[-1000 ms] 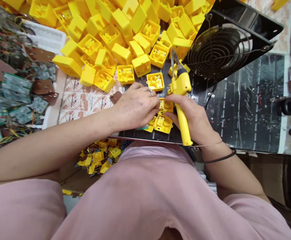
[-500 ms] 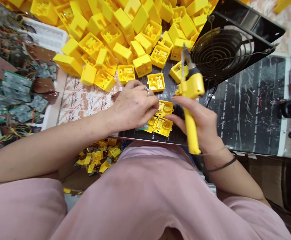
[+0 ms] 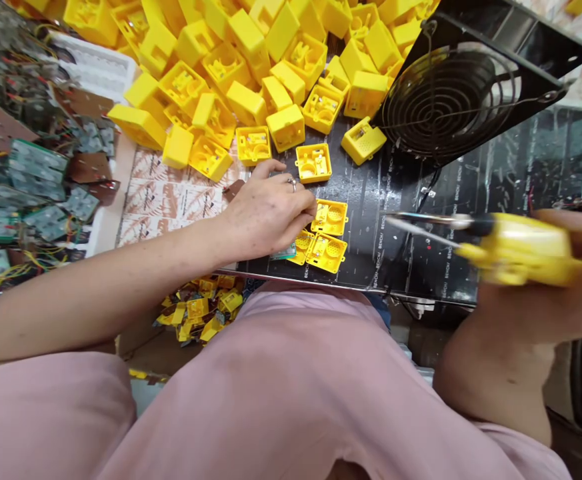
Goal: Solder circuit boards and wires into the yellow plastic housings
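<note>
My left hand (image 3: 275,210) rests low over the bench, fingers curled, with the fingertips tucked out of sight. Against it lie small open yellow plastic cases with metal contacts inside, one at its fingers (image 3: 331,217) and another just below (image 3: 329,253). Part of a green circuit board (image 3: 285,252) peeks out beneath the palm. At the far right, my right hand (image 3: 565,293), blurred by motion, is closed round a yellow soldering gun (image 3: 525,250). Its metal tip and thin feed tube point left, over the black bench surface. One more open case (image 3: 313,163) sits beyond my left hand.
A large heap of yellow cases (image 3: 248,40) covers the back of the bench. A black fan (image 3: 445,100) with a wire guard stands at the back right. Wired circuit boards (image 3: 35,170) pile up at left. Below the front edge is a bin of yellow parts (image 3: 198,310).
My right hand has swung out to the right with the soldering gun, whose tip has turned from pointing away to pointing left. My left hand has barely moved.
</note>
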Available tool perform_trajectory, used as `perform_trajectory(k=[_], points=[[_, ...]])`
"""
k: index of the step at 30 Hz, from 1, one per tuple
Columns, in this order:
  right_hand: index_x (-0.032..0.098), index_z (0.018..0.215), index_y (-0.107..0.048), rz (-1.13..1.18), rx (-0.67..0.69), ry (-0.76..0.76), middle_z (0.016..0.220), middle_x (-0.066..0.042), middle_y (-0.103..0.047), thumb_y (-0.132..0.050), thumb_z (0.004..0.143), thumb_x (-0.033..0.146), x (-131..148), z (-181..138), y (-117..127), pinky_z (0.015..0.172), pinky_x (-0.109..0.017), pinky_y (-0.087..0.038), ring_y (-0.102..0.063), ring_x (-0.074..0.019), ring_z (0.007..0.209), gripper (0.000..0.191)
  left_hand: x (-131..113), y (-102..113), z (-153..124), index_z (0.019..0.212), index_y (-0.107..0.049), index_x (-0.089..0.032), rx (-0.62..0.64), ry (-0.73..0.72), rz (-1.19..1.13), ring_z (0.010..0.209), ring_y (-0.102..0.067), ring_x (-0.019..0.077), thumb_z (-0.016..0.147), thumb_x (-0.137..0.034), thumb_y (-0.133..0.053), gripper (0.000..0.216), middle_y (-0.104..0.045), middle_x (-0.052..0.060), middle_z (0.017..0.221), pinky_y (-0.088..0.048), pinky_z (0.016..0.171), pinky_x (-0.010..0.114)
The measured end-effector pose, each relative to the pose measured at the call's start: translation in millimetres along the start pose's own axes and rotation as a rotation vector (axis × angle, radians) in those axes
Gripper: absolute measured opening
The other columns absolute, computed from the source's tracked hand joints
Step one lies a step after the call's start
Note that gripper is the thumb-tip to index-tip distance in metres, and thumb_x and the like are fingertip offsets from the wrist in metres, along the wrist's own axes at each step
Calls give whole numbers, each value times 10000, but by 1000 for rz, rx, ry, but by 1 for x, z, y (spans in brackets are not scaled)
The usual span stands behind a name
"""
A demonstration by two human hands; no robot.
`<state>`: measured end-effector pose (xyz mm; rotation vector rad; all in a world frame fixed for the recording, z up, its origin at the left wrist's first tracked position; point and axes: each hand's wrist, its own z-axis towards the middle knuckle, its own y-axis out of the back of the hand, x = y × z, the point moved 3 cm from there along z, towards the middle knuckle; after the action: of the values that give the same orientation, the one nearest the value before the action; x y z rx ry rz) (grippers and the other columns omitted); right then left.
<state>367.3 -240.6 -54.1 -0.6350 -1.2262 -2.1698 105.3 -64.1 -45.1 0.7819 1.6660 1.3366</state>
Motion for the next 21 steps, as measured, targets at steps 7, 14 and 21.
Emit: perform_trajectory(k=[7,14,21], points=[[328,1324,-801,176,-123,141,891,0,-850,-933,909,299,35,3,-17,452,-285,-606,-776,-198,633,436,0,-2,1,983,-767,-260,-3,-15,25,962,-766,243,1080,-285,-463,320,-839,17,929,-462,1241,522],[344,1267,-811,106,-137,256,807,8,-816,-910,929,333,34,9,-18,420,-364,-605,-735,-228,555,352,0,-2,2,975,-760,-251,0,-17,31,945,-765,244,1085,-283,-438,342,-835,26,927,-477,1221,521],[342,1380,-785,89,-93,258,794,7,-809,-924,922,312,42,13,-22,419,-336,-591,-723,-214,546,480,0,-1,1,957,-768,-257,10,-16,34,943,-763,250,1059,-257,-450,334,-829,33,916,-473,1227,509]])
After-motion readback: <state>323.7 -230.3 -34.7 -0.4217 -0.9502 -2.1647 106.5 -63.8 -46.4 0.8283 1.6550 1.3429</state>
